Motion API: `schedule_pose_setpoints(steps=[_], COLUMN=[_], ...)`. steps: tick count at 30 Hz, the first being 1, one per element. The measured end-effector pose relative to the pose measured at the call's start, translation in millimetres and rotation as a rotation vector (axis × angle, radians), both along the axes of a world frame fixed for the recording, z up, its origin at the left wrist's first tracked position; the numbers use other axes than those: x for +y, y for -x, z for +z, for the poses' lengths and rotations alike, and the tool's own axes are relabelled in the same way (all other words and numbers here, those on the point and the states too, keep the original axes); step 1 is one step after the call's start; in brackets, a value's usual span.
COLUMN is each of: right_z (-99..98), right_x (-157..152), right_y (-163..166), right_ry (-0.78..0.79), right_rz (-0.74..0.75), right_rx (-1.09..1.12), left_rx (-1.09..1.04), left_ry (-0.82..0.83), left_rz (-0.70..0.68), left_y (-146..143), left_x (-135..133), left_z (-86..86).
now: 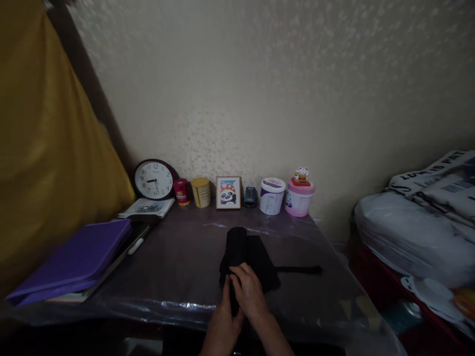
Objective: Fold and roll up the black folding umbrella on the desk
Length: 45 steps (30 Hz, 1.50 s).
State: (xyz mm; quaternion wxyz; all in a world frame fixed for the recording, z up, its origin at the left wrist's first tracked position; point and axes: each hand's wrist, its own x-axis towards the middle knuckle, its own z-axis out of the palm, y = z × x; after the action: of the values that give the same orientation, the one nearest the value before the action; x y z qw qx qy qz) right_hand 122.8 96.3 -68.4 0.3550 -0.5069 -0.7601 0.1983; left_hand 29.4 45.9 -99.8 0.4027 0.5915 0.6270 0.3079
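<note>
A black cloth piece (pixel 262 264) with a long narrow strap (pixel 299 270) lies on the table in front of me. Its left part is rolled or folded into a thicker bundle, and the strap stretches out to the right. At the near end of that bundle, my left hand (pixel 225 319) has its fingers pressed to the cloth from the left. My right hand (pixel 249 291) is bent over the same end, fingertips curled onto the fabric. The hands nearly touch each other, and some cloth between them is hidden.
A clock (pixel 153 180), a red can (pixel 181 192), a yellow container (pixel 201 193), a framed panda picture (pixel 228 193) and two tubs (pixel 272 197) line the wall. Left are a purple folder (pixel 79 254) and white pen (pixel 135 246). Plastic-wrapped bundles (pixel 411 232) sit beyond the table's right edge.
</note>
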Motion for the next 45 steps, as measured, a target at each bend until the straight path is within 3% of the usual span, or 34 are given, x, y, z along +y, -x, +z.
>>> schedule_pose_setpoints(steps=[4, 13, 19, 24, 29, 36, 41, 45], right_z=[7.4, 9.2, 17.2, 19.8, 18.3, 8.2, -1.7, -11.6], right_x=[-5.8, -11.6, -17.0, -13.8, 14.0, 76.2, 120.1, 144.7], right_y=[-0.9, -2.0, -9.1, -24.7, -30.4, -17.5, -9.8, -20.0], right_ry=[-0.019, -0.052, -0.079, -0.067, -0.075, -0.154, -0.133, -0.072], right_rz=[0.047, 0.111, 0.205, 0.336, 0.393, 0.389, 0.281, 0.045], right_rx=[-0.099, -0.233, -0.232, -0.041, -0.050, -0.192, -0.174, -0.035], left_rx=[0.007, -0.138, -0.247, -0.230, -0.159, -0.131, -0.143, -0.188], left_ry=[-0.008, -0.066, -0.108, -0.123, -0.075, -0.008, -0.009, -0.022], left_rz=[-0.001, 0.157, 0.058, 0.026, 0.026, 0.085, 0.093, 0.115], left_y=[-1.5, -9.3, -3.2, -1.0, -3.7, -6.5, -6.2, -5.7], left_x=[-2.4, -10.0, -0.9, 4.2, 4.5, 3.6, 3.0, 1.8], left_z=[2.6, 14.0, -3.1, -13.4, -13.3, -5.4, -0.1, -1.9])
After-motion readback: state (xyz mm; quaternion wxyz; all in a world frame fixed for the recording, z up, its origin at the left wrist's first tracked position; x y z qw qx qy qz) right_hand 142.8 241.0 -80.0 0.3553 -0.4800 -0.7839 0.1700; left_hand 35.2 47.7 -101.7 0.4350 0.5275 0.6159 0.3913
